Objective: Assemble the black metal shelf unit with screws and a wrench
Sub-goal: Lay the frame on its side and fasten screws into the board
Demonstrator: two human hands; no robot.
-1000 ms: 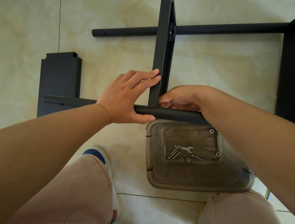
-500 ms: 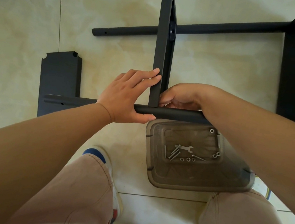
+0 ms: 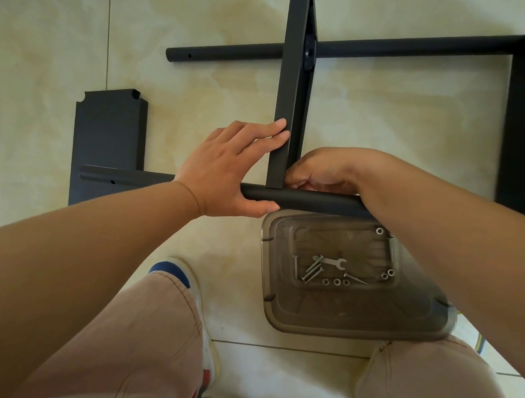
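Flat black panel (image 3: 108, 140) lying on the tiled floor (image 3: 40, 56) at far left, partly covered by the near black tube (image 3: 313, 202). Left hand (image 3: 228, 170) spread flat, fingertips against the upright black shelf panel (image 3: 287, 86), thumb laid along the near black tube. Right hand (image 3: 327, 173) curled at the joint, grasp hidden; wrench (image 3: 332, 262) and screws (image 3: 310, 269) in the clear tray (image 3: 354, 326), shelf unit cut off at right.

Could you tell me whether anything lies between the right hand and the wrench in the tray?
Only the near black tube crosses between them. The right hand works just beyond it, while the wrench lies uncovered in the clear tray on the near side.
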